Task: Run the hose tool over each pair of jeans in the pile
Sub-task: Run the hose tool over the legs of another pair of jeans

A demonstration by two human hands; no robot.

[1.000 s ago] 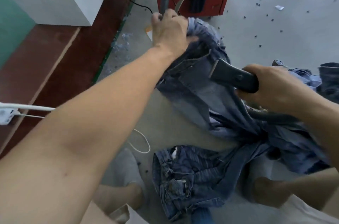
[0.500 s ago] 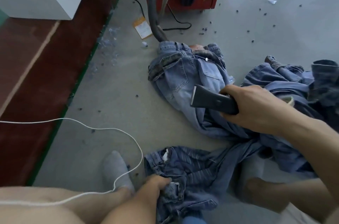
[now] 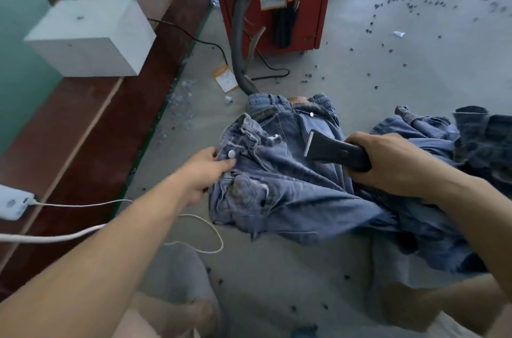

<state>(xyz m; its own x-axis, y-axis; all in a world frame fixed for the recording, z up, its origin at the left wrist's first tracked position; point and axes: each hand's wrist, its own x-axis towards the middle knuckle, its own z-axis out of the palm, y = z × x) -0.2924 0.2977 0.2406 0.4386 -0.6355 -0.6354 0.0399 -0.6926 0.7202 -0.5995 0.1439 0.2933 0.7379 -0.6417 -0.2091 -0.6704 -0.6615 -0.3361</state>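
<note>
The left hand [image 3: 203,171] pinches the waistband of the jeans [image 3: 282,191] lying on the floor [image 3: 388,82]. The right hand [image 3: 388,163] grips the hose tool [image 3: 335,153] just above their far right part.

We have a single view, from the head, looking forward and steeply down at the concrete floor [image 3: 415,66]. Our forearms reach in from 7 and 4 o'clock, near the lens. The jeans [image 3: 291,193] lie close at centre, the red cabinet [image 3: 327,5] farther off at 12 o'clock, and the white box [image 3: 91,35] at 10 o'clock.
</note>
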